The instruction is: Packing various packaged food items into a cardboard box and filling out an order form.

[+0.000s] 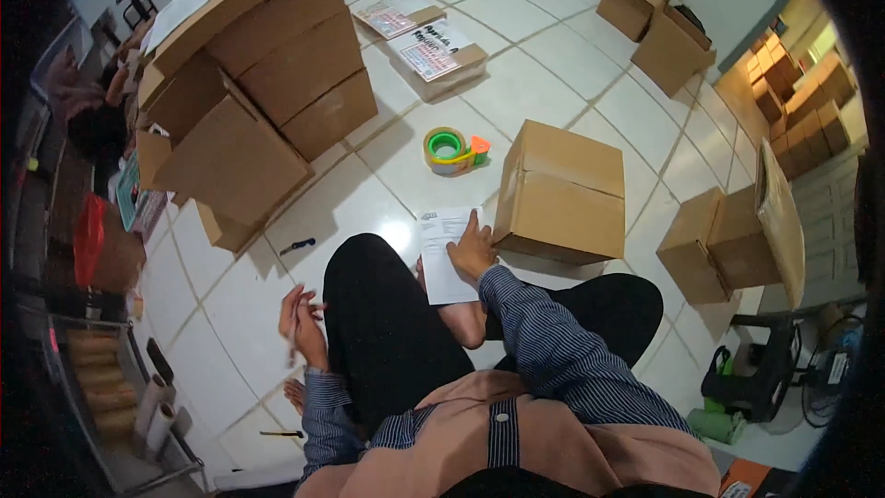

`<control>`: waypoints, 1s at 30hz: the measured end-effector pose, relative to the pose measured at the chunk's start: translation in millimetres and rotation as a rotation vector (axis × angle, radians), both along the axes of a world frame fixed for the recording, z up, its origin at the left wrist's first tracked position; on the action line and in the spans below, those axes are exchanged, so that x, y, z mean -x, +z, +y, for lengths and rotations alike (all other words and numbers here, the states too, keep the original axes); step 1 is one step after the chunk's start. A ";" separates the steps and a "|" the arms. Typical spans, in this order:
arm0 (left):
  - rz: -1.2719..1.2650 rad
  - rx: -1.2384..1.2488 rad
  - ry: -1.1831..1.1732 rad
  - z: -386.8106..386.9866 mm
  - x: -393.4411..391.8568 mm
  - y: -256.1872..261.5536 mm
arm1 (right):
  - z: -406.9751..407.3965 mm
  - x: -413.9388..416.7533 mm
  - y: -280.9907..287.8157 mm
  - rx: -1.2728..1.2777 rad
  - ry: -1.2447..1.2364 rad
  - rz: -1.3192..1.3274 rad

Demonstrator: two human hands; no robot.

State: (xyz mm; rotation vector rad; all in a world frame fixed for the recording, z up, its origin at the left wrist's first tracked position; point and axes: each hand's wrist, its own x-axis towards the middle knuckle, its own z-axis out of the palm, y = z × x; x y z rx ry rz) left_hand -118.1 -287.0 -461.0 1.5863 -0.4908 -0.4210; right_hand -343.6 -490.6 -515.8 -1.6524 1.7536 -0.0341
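A printed sheet of white paper lies over my crossed feet, between my knees. My right hand rests on its upper right part with the index finger stretched out. Just right of that hand stands a closed brown cardboard box. Ahead of the paper, a roll of packing tape in a green and orange dispenser lies on the tiles. My left hand hovers beside my left knee, fingers bent and blurred; whether it holds something thin is unclear. Beyond it lies a blue-handled utility knife.
Stacked cartons and an open-flapped carton rise at the left. Wrapped packages lie ahead. More cartons and a black stool stand right. A second knife lies at lower left. Another person is far left.
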 end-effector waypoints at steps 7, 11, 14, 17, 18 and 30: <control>-0.730 -0.803 -0.653 -143.2 69.8 1.5 | 30.1 23.7 -7.1 -0.022 0.027 -0.024; -0.590 -1.047 -0.752 -167.9 81.4 -46.2 | 41.8 30.7 -15.0 0.111 0.049 -0.045; -0.613 -0.806 -0.792 -159.1 65.0 -54.1 | 49.2 36.2 -1.9 0.216 0.047 -0.324; -0.380 -0.387 -0.670 -145.7 63.3 -41.6 | 53.1 51.9 4.1 0.458 -0.018 -0.587; -0.262 -0.272 -0.652 -143.2 64.4 -27.5 | 53.4 58.2 16.8 0.510 0.001 -0.613; -0.216 0.017 -1.112 -300.6 196.7 75.8 | -74.3 200.9 129.3 0.578 -0.291 -1.057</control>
